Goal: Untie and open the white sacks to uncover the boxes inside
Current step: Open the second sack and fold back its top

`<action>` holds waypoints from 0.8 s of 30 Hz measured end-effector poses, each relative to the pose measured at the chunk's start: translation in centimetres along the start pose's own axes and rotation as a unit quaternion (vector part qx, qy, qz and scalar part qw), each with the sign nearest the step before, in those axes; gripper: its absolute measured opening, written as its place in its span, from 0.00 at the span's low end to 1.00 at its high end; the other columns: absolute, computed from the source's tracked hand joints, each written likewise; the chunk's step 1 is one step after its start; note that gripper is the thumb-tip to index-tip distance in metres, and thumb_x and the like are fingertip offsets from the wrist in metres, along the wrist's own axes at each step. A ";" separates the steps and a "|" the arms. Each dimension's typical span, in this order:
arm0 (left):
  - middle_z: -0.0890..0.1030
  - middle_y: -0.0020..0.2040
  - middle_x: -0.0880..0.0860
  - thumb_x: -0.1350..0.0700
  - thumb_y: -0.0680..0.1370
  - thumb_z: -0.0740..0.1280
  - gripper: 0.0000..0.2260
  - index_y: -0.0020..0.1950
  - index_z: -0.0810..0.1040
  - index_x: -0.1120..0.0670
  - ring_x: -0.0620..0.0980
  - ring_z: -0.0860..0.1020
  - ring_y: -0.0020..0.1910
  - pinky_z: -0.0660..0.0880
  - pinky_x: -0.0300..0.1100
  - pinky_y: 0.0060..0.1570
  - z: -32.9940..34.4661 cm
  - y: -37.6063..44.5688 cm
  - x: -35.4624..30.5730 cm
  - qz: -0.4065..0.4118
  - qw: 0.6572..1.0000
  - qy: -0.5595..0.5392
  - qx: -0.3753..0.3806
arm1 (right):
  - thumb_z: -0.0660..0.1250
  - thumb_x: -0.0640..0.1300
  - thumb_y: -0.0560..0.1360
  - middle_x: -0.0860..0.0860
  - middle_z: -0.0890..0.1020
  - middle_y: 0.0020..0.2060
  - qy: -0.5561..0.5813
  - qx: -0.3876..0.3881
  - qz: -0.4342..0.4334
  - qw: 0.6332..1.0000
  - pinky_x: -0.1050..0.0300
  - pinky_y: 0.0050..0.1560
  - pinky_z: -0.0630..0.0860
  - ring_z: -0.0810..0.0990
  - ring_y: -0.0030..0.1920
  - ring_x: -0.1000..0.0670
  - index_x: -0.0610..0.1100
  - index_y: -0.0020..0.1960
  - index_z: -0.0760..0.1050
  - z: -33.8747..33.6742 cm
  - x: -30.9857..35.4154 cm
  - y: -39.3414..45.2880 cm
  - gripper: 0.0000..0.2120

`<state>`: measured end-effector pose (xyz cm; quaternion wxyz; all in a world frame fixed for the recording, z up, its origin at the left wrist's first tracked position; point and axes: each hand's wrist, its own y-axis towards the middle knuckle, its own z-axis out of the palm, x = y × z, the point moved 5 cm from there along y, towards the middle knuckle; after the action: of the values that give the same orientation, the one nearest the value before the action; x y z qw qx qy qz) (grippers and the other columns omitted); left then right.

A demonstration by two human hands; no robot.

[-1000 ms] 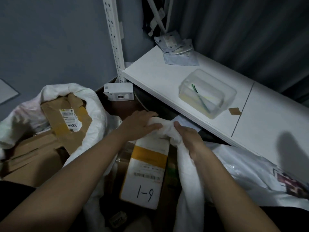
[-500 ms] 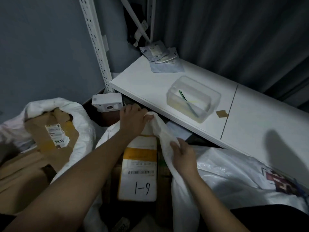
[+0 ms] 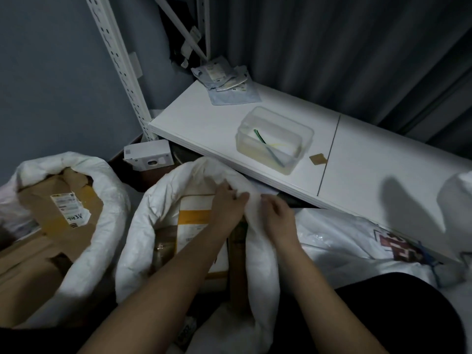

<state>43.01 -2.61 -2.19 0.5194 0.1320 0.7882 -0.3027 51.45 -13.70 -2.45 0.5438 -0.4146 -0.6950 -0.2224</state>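
Observation:
A white sack (image 3: 143, 226) stands open in the middle of the floor with its rim rolled back. Inside it a white and yellow box (image 3: 195, 215) shows, with brown cardboard beside it. My left hand (image 3: 227, 203) and my right hand (image 3: 277, 218) both grip the sack's far right rim, close together. To the left, a second white sack (image 3: 107, 200) gapes open around a brown cardboard box (image 3: 63, 208) with a label. A third white sack (image 3: 357, 246) with a dark red print lies at the right.
A low white shelf (image 3: 204, 123) runs behind the sacks. On it sit a clear plastic container (image 3: 274, 139) and some grey pouches (image 3: 227, 83). A white perforated upright (image 3: 120, 70) rises by the blue wall, with a small white box (image 3: 148, 157) at its foot.
The sack's rim has been spread wider and rolled down on the left. My left hand moved right along the rim to sit close beside my right hand.

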 end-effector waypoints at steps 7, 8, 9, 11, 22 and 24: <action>0.75 0.63 0.57 0.54 0.78 0.66 0.24 0.71 0.64 0.58 0.53 0.77 0.55 0.78 0.48 0.53 0.1 -1.9 -0.7 -0.045 0.995 -0.054 0.069 | 0.54 0.51 0.80 0.44 0.78 0.52 -0.157 -0.022 -0.062 0.985 0.54 0.52 0.72 0.77 0.53 0.42 0.40 0.64 0.74 1.0 -2.6 -4.7 0.20; 0.75 0.63 0.55 0.51 0.78 0.66 0.23 0.71 0.65 0.56 0.52 0.76 0.57 0.77 0.48 0.56 -0.1 -2.7 -0.6 -0.044 0.994 -0.045 0.087 | 0.58 0.49 0.81 0.47 0.80 0.48 -0.042 -0.014 0.022 0.999 0.56 0.50 0.74 0.79 0.50 0.45 0.42 0.59 0.77 0.2 -3.1 -4.0 0.15; 0.75 0.63 0.53 0.49 0.78 0.65 0.23 0.70 0.67 0.56 0.51 0.75 0.58 0.75 0.47 0.58 -0.1 -3.2 -0.2 -0.035 0.994 -0.006 0.105 | 0.61 0.48 0.81 0.47 0.82 0.48 0.093 0.023 0.114 0.989 0.55 0.52 0.76 0.81 0.50 0.46 0.43 0.56 0.78 0.0 -3.7 -3.4 0.11; 0.77 0.62 0.54 0.46 0.78 0.64 0.22 0.68 0.72 0.57 0.51 0.76 0.58 0.75 0.46 0.58 0.4 -4.2 0.6 -0.022 0.988 0.069 0.139 | 0.65 0.48 0.79 0.44 0.83 0.52 0.255 0.079 0.213 0.940 0.49 0.58 0.77 0.81 0.54 0.45 0.43 0.58 0.78 0.0 -4.6 -3.3 0.12; 0.81 0.51 0.59 0.52 0.79 0.64 0.14 0.55 0.79 0.62 0.53 0.79 0.48 0.76 0.45 0.49 1.6 -3.6 1.1 -0.029 0.997 0.071 0.011 | 0.52 0.54 0.81 0.41 0.73 0.66 -0.167 -0.015 0.019 0.986 0.51 0.66 0.67 0.71 0.66 0.42 0.44 0.73 0.65 0.5 -4.7 -9.8 0.25; 0.80 0.53 0.56 0.52 0.80 0.62 0.13 0.57 0.78 0.59 0.53 0.78 0.52 0.75 0.47 0.53 1.4 -4.6 1.6 -0.025 0.998 0.036 0.045 | 0.55 0.48 0.81 0.41 0.73 0.67 -0.163 -0.021 0.017 0.986 0.55 0.67 0.65 0.70 0.67 0.42 0.41 0.73 0.65 1.2 -5.4 -9.6 0.22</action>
<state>40.98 -7.27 -2.41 0.4767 0.1465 0.7951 -0.3452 43.27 -20.02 -6.56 0.4179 -0.4687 -0.7622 -0.1572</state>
